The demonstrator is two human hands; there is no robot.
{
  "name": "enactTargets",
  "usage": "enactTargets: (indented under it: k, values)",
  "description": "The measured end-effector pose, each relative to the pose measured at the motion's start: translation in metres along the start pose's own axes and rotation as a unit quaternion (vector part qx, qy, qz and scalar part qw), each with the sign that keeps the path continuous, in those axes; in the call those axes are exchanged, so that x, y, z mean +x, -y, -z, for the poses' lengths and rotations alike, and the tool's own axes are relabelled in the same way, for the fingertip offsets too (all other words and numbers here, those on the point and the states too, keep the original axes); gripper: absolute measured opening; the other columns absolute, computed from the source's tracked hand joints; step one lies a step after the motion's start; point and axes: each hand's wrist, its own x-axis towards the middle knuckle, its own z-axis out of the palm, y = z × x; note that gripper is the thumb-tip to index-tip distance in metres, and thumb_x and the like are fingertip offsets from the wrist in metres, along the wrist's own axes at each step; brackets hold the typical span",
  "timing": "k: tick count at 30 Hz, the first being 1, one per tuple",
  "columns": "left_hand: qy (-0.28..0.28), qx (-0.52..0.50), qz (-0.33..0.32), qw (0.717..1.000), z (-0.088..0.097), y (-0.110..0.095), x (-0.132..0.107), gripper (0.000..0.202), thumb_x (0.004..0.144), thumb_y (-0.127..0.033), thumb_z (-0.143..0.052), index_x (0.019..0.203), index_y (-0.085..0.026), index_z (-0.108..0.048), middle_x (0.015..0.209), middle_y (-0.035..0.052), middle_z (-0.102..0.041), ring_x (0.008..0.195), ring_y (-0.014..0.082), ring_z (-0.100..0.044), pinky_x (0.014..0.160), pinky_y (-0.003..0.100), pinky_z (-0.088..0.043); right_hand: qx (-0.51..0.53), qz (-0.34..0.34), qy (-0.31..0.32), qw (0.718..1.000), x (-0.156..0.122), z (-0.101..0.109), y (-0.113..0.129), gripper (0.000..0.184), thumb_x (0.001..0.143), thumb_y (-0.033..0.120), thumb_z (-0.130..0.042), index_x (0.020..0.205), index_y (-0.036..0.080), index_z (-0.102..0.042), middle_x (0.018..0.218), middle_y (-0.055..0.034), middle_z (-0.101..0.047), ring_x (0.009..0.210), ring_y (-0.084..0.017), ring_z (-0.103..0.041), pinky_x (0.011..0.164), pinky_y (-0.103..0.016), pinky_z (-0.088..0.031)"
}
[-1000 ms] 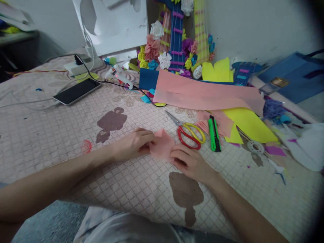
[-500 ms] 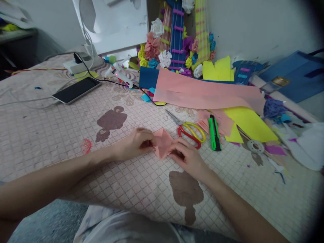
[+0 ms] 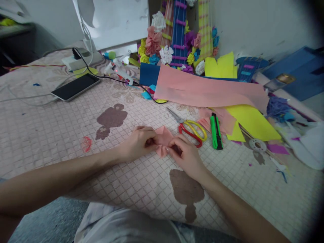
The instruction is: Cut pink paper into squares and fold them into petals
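A small piece of pink paper lies folded on the quilted pink cloth in front of me. My left hand pinches its left side with curled fingers. My right hand pinches its right side, fingers bent over the fold. The two hands nearly meet, and the paper is bunched between them. Part of the paper is hidden under my fingers.
Red-and-yellow scissors and a green utility knife lie just right of my hands. Large pink and yellow sheets lie behind. A phone, a glue gun with its cable, and paper flowers sit at the back.
My hands have drawn closer together, and the pink paper between them has folded up smaller. The view has shifted slightly.
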Motion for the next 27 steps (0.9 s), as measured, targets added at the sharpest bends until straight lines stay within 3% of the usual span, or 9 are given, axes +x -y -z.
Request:
enactTargets:
  k: [13, 27]
  values:
    - [-0.006, 0.009, 0.024, 1.000, 0.0005, -0.0084, 0.0035, 0.009, 0.078, -0.019, -0.060, 0.070, -0.014, -0.058, 0.068, -0.0003, -0.057, 0.063, 0.0107, -0.051, 0.068, 0.027, -0.039, -0.039, -0.015, -0.015, 0.999, -0.0004, -0.0064, 0.0018, 0.011, 0.087, 0.025, -0.057, 0.077, 0.022, -0.055, 0.082, -0.0019, -0.057, 0.073, -0.017, -0.059, 0.064, -0.029, -0.046]
    - [-0.030, 0.044, 0.034, 0.998, -0.0064, -0.0090, 0.0004, 0.009, 0.078, -0.020, -0.061, 0.072, -0.014, -0.059, 0.078, 0.0018, -0.059, 0.073, 0.0134, -0.054, 0.077, 0.032, -0.040, -0.071, -0.028, -0.019, 0.997, 0.0004, -0.0093, 0.0029, 0.011, 0.086, 0.026, -0.057, 0.077, 0.020, -0.054, 0.083, -0.0010, -0.057, 0.075, -0.016, -0.059, 0.062, -0.027, -0.042]
